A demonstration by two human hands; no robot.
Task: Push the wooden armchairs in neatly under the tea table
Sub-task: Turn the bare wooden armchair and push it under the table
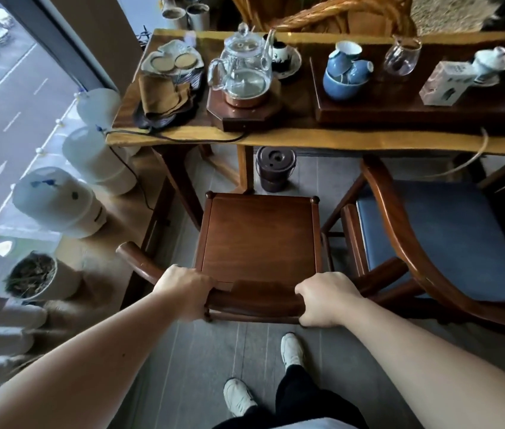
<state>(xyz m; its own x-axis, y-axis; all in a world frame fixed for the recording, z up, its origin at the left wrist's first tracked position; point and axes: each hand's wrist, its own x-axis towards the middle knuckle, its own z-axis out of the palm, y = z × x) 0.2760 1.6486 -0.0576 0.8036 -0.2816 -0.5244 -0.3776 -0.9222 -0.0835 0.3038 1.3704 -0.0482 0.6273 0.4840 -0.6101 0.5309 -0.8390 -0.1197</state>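
Grey plank floor (183, 351); tall window (3, 103) left, daylight, street below; white jugs (59, 202) along sill.

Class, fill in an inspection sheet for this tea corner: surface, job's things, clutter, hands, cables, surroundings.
Surface: tea table, crowded with teaware.
Job's things: bare wooden armchair not yet under the table; cushioned armchair beside it, partly under.
Clutter: glass kettle, blue cups, folded cloth, dark lidded pot on the floor ahead.
Hands: left hand and right hand each in a grip on the backrest.
Cables: black cord along the table edge.
Surroundings: water jugs, window.
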